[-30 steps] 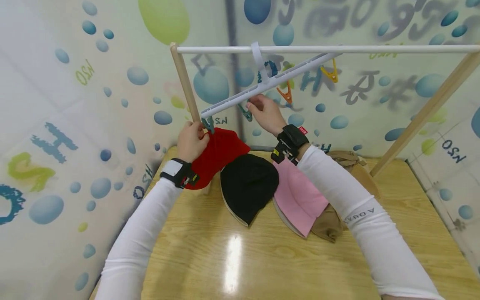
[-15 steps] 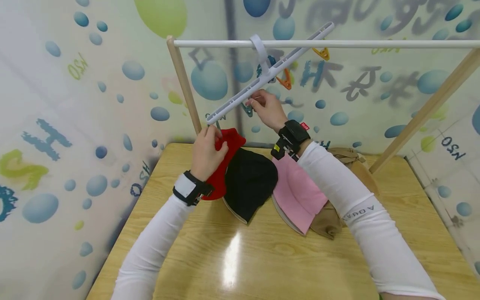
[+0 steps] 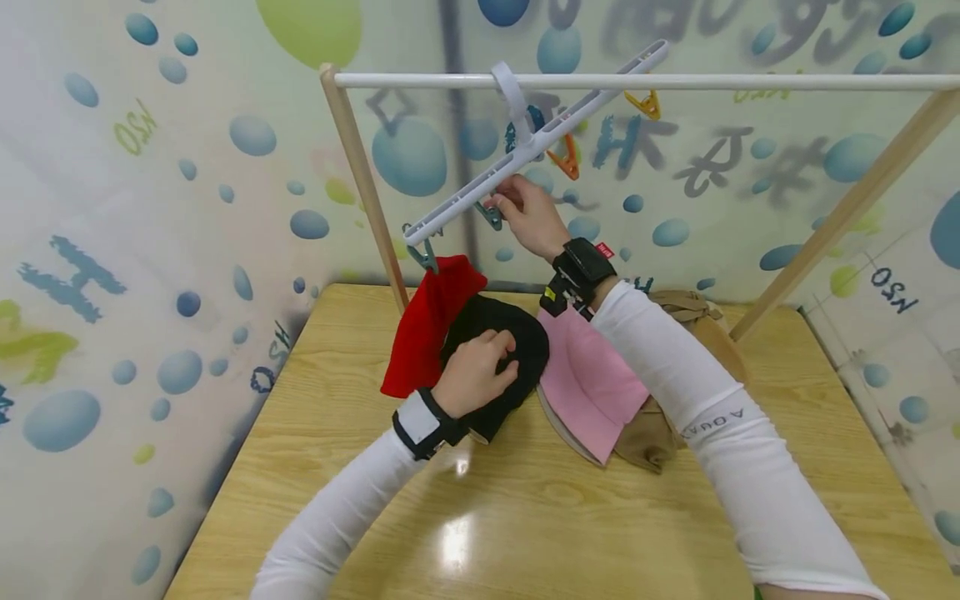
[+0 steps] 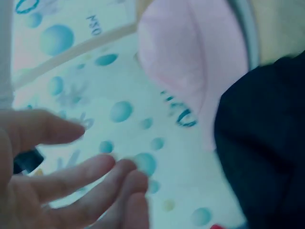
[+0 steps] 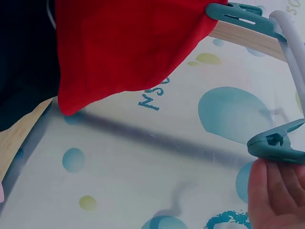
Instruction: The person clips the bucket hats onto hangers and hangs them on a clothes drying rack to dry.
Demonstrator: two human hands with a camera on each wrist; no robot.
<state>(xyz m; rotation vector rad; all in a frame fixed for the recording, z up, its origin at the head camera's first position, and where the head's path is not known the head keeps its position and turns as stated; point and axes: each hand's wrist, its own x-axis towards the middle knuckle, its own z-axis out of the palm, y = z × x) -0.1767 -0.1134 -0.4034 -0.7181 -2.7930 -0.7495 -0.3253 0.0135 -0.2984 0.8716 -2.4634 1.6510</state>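
Observation:
My left hand (image 3: 476, 375) hovers over the black hat (image 3: 531, 333), fingers loosely bent and holding nothing. In the left wrist view its thumb and fingers are spread apart, short of the black hat (image 4: 267, 143). A red hat (image 3: 423, 333) hangs from a teal clip (image 3: 424, 258) at the low left end of the tilted white hanger (image 3: 540, 142). My right hand (image 3: 531, 217) holds a second teal clip (image 3: 491, 215) further along that hanger. Up close in the right wrist view, fingers lie against this clip (image 5: 274, 145), whose tips are together.
The hanger hooks over a white rail (image 3: 735, 82) on wooden posts (image 3: 363, 179). An orange clip (image 3: 566, 158) and a yellow clip (image 3: 645, 104) hang on its raised side. A pink hat (image 3: 592, 375) and brown hats (image 3: 648, 437) lie on the wooden table (image 3: 570, 525).
My left hand has let go at the red hat's clip and moved down and right over the black hat. The hanger's left end has dipped and its right end risen. My right hand stays at its clip.

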